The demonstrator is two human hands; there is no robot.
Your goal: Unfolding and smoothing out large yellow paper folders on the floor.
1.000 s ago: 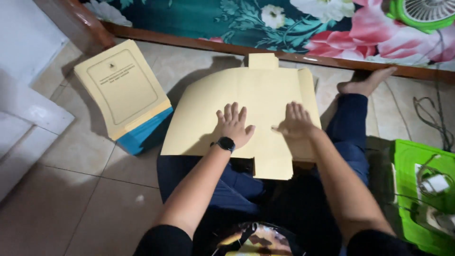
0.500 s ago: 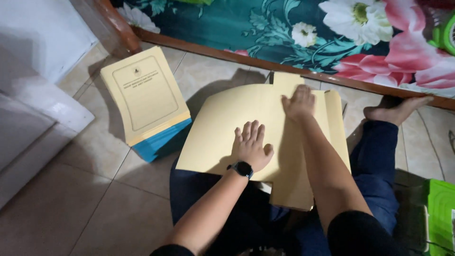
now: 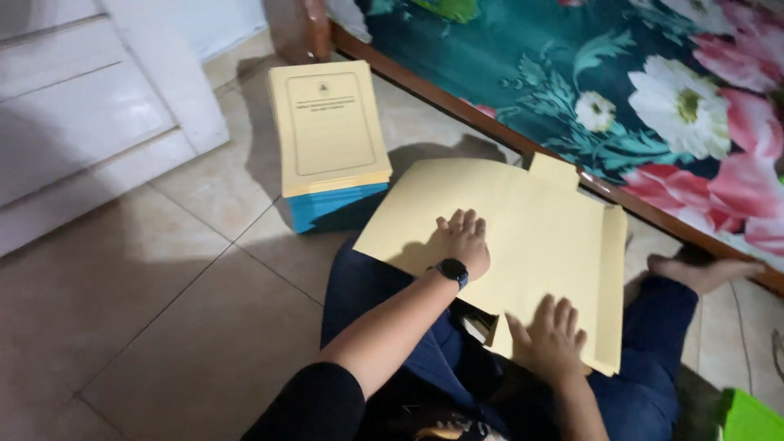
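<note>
We sit on the tiled floor [image 3: 155, 327] with a large yellow card folder blank [image 3: 523, 237] spread across our lap; it lies opened out flat, a small tab [image 3: 554, 170] sticking up at its 12 o'clock edge and a side flap [image 3: 611, 286] folded over along its 3 o'clock edge. Our left hand [image 3: 464, 242] presses palm-down near the sheet's 9 o'clock side, fingers loosely curled together and gripping nothing, a dark watch [image 3: 452, 270] at the wrist; our right hand [image 3: 549, 339] lies flat at about 5 o'clock on the sheet, fingers spread and straight, pressing rather than holding. At 10 o'clock from the sheet stands a stack of finished folders [image 3: 327, 131], yellow on top and blue beneath, near a white door [image 3: 98, 98]; a flowered bedspread [image 3: 621, 90] runs from 12 to 2 o'clock. We judge the folding partly done: one flap is creased over, while the tab is unfolded and the body of the sheet open.
</note>
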